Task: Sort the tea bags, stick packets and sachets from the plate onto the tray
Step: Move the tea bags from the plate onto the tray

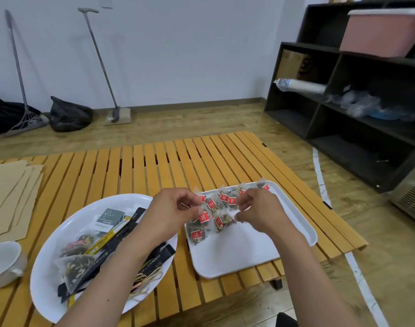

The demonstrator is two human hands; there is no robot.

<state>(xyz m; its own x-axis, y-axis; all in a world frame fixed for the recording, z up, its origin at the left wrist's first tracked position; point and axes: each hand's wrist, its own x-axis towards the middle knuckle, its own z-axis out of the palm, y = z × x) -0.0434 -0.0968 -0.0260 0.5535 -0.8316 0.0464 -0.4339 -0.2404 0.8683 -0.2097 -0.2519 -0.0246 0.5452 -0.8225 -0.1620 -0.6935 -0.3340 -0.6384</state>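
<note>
A slatted wooden table point(140, 161) fills the middle of the view. On it at 7 o'clock sits a round white plate point(60, 232) that holds black stick packets point(121, 234), a green and white sachet point(108, 218) and a clear tea bag point(77, 265). At 4 o'clock, just beside the plate, lies a white tray point(244, 253) with red-tagged tea bags point(221, 201) across its 12 o'clock end. Over that end the left hand point(171, 208) pinches a tea bag string, and the right hand point(258, 208) has its fingers curled, pinching something small; what it is I cannot tell.
</note>
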